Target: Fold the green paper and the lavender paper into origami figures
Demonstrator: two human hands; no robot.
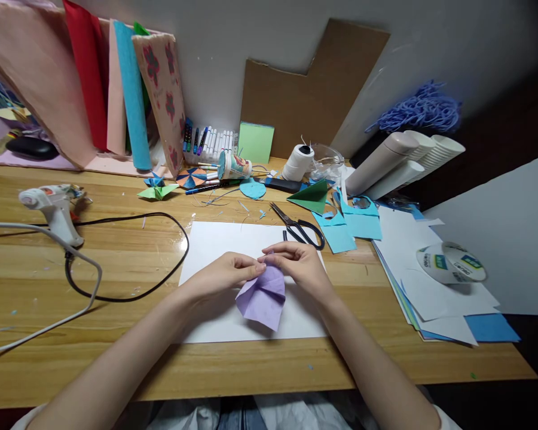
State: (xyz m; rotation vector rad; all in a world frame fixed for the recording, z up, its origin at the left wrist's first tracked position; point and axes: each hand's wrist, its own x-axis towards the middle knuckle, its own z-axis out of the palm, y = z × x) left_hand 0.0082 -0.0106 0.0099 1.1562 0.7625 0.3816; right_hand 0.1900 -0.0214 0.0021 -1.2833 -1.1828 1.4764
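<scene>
A creased piece of purple paper (262, 298) is held above a white sheet (210, 245) on the wooden table. My left hand (233, 272) pinches its upper left edge between thumb and fingers. On the other side, my right hand (298, 263) is closed on the top of the same paper, the fingertips of both hands nearly meeting. The paper's lower part flares out below them. Black-handled scissors (298, 227) lie just beyond my right hand, partly over the white sheet's back edge.
A white glue gun (56, 209) and looping cables are at the left. Behind are markers (210, 140), a thread spool (298, 162), a green paper piece (311, 197) and blue cutouts (363, 221). Stacked papers (434, 298) and a tape roll (451, 263) sit at the right.
</scene>
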